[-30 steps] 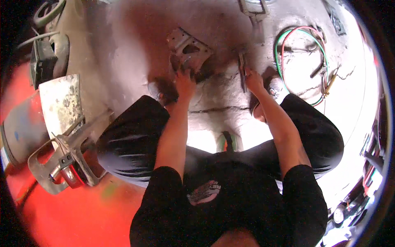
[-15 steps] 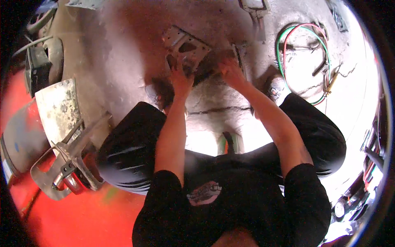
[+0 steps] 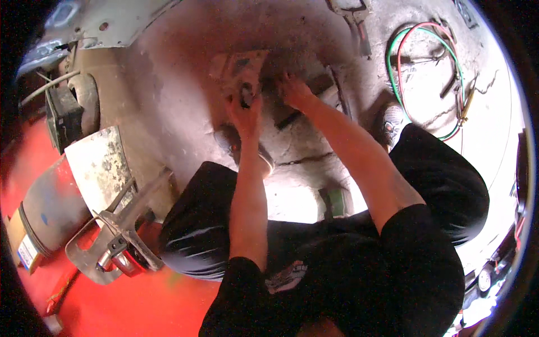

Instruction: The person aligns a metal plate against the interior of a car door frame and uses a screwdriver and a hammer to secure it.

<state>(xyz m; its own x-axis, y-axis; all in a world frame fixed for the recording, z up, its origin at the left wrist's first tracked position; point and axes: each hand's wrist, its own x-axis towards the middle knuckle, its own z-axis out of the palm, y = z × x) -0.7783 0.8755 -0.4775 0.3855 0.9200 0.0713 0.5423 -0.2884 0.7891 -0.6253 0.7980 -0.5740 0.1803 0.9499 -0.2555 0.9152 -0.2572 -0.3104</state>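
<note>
My left hand (image 3: 245, 117) grips the lower edge of a metal plate (image 3: 240, 68) that has several cutouts and holes. The plate is tilted up off the floor, and its far part is dim and hazy. Just to its right is my right hand (image 3: 294, 93), fingers bent and apart, with nothing clearly seen in them; shadow blurs the fingertips. Beyond that hand, a long narrow dark strip (image 3: 340, 92) lies on the floor, and a short dark bar (image 3: 288, 120) rests below it.
Red and green hoses (image 3: 391, 70) lie coiled at the right. A metal bracket-like part (image 3: 355, 28) is at the far middle. On my left are a scuffed pale panel (image 3: 98, 168), a metal frame (image 3: 115, 238), a dark box (image 3: 63, 118) and a red surface (image 3: 140, 303).
The plate has turned and tilted in my left hand. My right hand has shifted left, closer to it. The whole view has swung, bringing a pale panel in at the upper left.
</note>
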